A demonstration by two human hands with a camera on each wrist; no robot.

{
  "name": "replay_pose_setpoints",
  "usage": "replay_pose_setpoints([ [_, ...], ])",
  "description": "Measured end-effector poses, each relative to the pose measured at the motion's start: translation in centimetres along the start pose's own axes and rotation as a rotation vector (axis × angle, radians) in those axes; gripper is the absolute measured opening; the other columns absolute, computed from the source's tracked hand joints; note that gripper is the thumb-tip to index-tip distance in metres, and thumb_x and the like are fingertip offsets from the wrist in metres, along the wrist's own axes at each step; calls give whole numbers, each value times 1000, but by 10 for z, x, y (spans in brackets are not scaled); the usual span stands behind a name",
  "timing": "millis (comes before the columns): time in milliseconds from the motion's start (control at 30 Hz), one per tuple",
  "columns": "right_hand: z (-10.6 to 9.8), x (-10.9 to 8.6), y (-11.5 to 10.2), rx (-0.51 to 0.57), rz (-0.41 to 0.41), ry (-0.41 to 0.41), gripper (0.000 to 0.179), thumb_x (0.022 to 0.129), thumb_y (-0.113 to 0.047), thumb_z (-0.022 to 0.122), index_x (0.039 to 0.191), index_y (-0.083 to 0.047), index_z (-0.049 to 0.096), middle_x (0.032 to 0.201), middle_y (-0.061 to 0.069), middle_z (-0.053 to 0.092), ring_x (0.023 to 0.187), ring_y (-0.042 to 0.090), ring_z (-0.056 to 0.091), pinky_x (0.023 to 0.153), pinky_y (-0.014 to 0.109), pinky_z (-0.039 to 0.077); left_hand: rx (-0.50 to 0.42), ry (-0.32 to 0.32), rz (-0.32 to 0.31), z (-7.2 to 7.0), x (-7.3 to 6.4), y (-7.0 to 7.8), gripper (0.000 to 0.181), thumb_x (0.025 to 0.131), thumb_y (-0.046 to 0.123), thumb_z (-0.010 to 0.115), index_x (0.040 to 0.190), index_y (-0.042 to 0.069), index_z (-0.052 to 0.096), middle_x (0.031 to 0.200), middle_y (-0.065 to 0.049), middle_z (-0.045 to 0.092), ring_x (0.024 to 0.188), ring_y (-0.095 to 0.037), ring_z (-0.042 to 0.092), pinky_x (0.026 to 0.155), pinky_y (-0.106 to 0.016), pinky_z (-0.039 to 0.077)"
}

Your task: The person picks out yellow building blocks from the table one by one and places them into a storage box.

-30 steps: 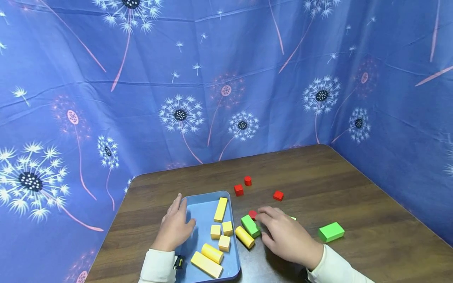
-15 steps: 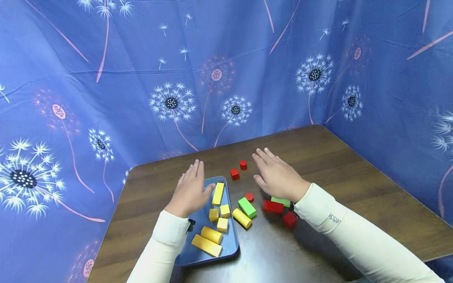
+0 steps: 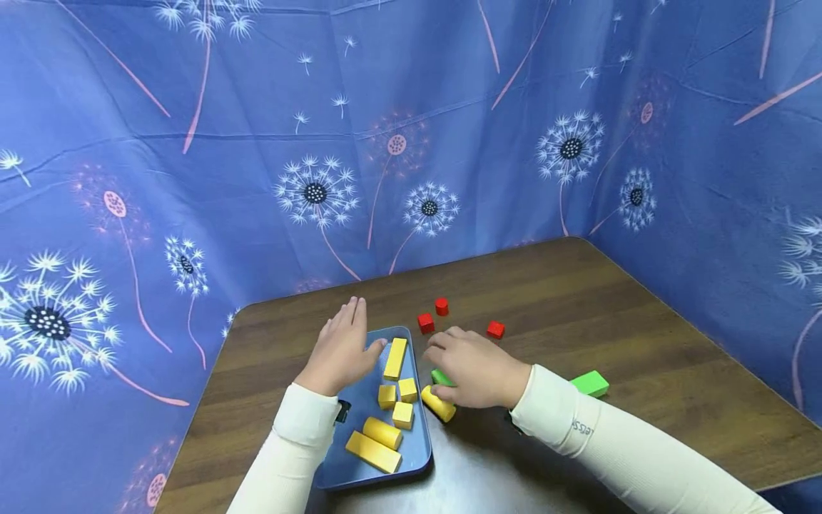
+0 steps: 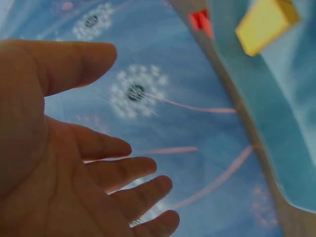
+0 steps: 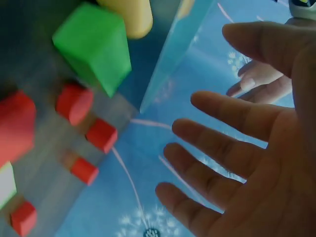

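In the head view, my left hand hovers over the left part of the blue tray, fingers straight and thumb apart. Its palm is bare in the left wrist view. My right hand hangs beside the tray's right edge, above a yellow cylinder and a partly hidden green block. The right wrist view shows its fingers spread loosely, with nothing between them, apart from the green block. Inside the tray lie yellow cubes, yellow bars and another yellow cylinder.
Beyond my right hand sit a red cube, a small red cylinder and another red block. A second green block lies behind my right forearm. A blue patterned cloth hangs around the brown table.
My right hand reached toward the back of the table, then came back toward the tray and the yellow cylinder. My left hand straightened its fingers, then stayed over the tray. The head view shifted.
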State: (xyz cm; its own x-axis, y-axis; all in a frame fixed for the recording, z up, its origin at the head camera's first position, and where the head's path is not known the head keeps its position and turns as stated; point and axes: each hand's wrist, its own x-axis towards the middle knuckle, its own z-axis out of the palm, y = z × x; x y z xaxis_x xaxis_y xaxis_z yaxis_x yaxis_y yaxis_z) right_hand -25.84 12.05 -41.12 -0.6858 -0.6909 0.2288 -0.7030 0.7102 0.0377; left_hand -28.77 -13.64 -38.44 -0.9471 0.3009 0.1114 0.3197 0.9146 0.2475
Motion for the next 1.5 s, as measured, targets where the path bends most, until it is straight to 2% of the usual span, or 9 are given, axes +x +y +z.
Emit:
replay_pose_setpoints([
  [100,12,-4,-8,7,-18,-9,47,88,-50,76,120,-15,75,124,3,70,111,22,63,94,40,57,-41,-15,-58,8,-8,-19,90,101,42,62,164,-3,16,171,-25,16,157,-45,19,124,-66,22],
  [267,25,-8,-15,13,-10,-48,44,84,-52,77,112,-17,78,127,2,70,115,21,62,94,40,58,-69,-27,-168,22,-21,-45,92,99,38,65,161,-9,18,167,-32,18,151,-54,27,119,-70,28],
  [567,44,-13,-25,5,45,-90,42,81,-55,80,102,-19,80,127,3,70,115,22,61,88,44,59,-87,-41,-267,43,-41,-63,92,97,33,69,158,-14,20,159,-38,32,142,-56,40,111,-70,39],
  [800,55,-15,-25,-41,47,-23,34,78,-51,82,93,-21,79,121,3,71,109,23,62,81,43,57,-110,-73,-277,43,-41,-68,92,98,33,67,157,-17,17,156,-41,34,138,-54,47,107,-67,45],
  [900,58,-14,-24,-40,61,-18,30,78,-50,81,90,-22,79,116,3,70,107,23,61,79,42,56,-108,-95,-276,41,-40,-71,89,98,32,66,155,-20,20,152,-41,41,136,-52,51,106,-64,47],
  [1033,59,-13,-23,-25,92,-18,24,79,-47,80,76,-24,74,112,3,69,105,23,59,78,42,56,-107,-122,-269,40,-40,-73,83,99,28,66,152,-22,27,146,-38,51,128,-49,60,102,-62,52],
  [1300,53,-11,-15,-32,105,36,38,78,-43,77,54,-25,53,115,5,70,109,24,60,77,44,56,-94,-143,-246,38,-41,-76,76,98,17,65,152,-20,28,139,-35,59,119,-41,67,97,-58,56],
  [1400,47,-9,-13,-24,119,53,41,78,-40,76,51,-25,49,119,6,71,113,26,61,79,46,57,-89,-129,-222,37,-42,-77,69,96,5,60,153,-20,29,123,-30,69,97,-31,71,80,-50,60],
  [1500,38,-4,-11,-23,135,65,41,78,-41,76,51,-24,51,120,6,72,111,25,62,79,45,58,-94,-115,-208,37,-42,-78,66,93,-5,54,153,-19,29,105,-23,72,76,-24,62,65,-40,54],
])
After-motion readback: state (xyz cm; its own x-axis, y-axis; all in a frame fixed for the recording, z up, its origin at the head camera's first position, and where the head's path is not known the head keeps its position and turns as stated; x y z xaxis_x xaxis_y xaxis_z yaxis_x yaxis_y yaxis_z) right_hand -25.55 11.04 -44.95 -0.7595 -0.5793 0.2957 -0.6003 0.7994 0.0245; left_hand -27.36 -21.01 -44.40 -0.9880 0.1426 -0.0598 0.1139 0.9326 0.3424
